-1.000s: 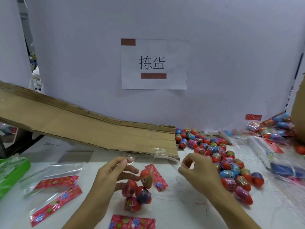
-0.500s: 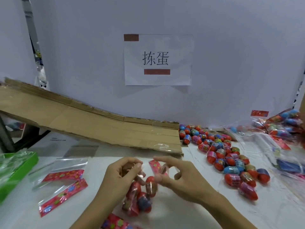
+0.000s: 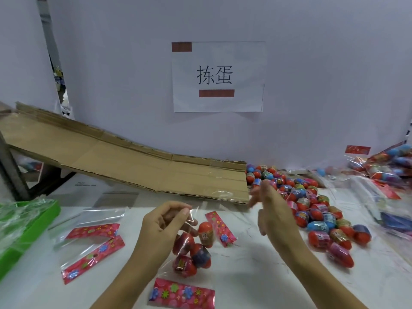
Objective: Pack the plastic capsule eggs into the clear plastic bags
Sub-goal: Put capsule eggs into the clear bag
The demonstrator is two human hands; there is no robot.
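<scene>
My left hand pinches the top edge of a clear plastic bag that hangs down onto the white table. Inside the bag sit several red capsule eggs, one partly blue. My right hand is in the air to the right of the bag, fingers spread and blurred, holding nothing. It points toward a big heap of loose red, blue and pink capsule eggs on the table's right side.
Flat empty bags with red flowered headers lie left, and one header lies near the front edge. A cardboard ramp slopes down behind my hands. A green tray sits far left, filled bags far right.
My right hand let go of the bag's mouth and swung up and right toward the loose eggs. My left hand keeps its pinch on the bag.
</scene>
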